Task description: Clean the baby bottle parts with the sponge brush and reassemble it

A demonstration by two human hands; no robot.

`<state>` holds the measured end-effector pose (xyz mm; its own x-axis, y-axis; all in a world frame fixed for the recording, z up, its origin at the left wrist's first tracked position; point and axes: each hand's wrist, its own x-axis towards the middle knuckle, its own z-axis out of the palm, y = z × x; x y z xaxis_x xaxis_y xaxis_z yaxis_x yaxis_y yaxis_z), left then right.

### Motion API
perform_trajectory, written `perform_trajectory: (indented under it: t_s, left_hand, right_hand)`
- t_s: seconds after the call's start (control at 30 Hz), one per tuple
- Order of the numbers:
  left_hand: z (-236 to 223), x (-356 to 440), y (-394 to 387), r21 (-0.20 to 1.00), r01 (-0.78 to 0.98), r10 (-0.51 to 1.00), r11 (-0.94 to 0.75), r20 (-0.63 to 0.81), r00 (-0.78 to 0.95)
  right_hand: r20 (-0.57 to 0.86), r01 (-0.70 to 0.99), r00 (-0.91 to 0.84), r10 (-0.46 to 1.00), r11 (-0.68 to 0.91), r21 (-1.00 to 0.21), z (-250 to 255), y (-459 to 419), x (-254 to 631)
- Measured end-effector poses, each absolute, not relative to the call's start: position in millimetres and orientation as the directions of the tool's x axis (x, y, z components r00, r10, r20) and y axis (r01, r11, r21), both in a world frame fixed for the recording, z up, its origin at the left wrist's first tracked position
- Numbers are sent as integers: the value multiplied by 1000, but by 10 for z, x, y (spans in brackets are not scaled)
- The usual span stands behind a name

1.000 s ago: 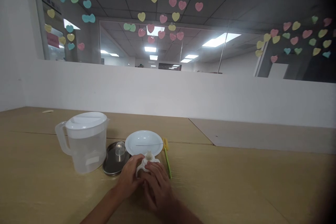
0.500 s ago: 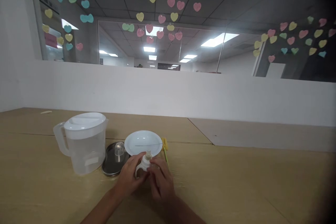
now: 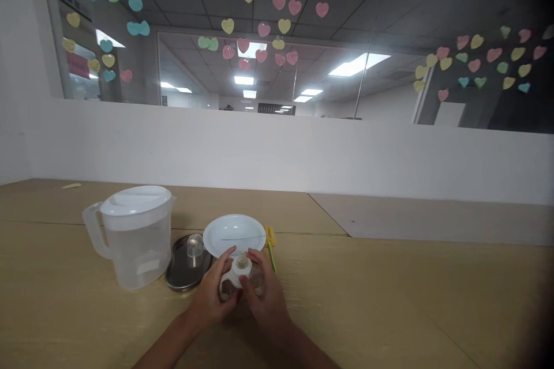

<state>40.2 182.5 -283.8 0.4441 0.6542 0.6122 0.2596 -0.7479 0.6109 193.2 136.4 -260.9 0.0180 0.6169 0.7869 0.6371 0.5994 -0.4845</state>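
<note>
A baby bottle (image 3: 237, 271) with a white collar, a white side handle and a clear nipple is between my hands, its top tilted toward me. My left hand (image 3: 213, 291) is closed around its left side, by the handle. From the right, my right hand (image 3: 269, 294) grips the bottle, its thumb on the white collar. Most of the bottle's body is hidden by my fingers. Just beyond my hands, a clear dome cap (image 3: 195, 247) stands on a dark oval metal tray (image 3: 182, 278). A white bowl (image 3: 234, 225) with a thin rod across it sits behind the bottle.
At the left stands a translucent lidded pitcher (image 3: 138, 242) with its handle leftward. A yellow-and-green brush-like tool (image 3: 270, 239), partly hidden, lies right of the bowl. The wooden table (image 3: 389, 300) meets a white wall under a window with heart-shaped notes.
The bottle's top has tipped toward me, and my right hand has shifted its fingers around the collar. The view has moved slightly; the other things stay in place.
</note>
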Motion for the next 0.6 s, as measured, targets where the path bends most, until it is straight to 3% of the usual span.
perform_trajectory:
  t_s: [0.1, 0.27, 0.47, 0.6]
  left_hand:
    - [-2861, 429, 1821, 573, 348, 670, -742, 617, 412]
    - [-2887, 456, 1827, 488, 414, 634, -768, 670, 386]
    - [-2858, 426, 1837, 502, 399, 638, -768, 652, 409]
    - [-2877, 452, 1840, 481, 441, 641, -758, 676, 364]
  right_hand:
    - [765, 640, 114, 633, 543, -544, -2600, 1376, 1908]
    - [774, 655, 144, 616, 528, -542, -2602, 1379, 1915]
    - [762, 624, 52, 645, 575, -529, -2639, 1372, 1947]
    - [732, 650, 133, 669, 498, -574, -2659, 1393, 1944]
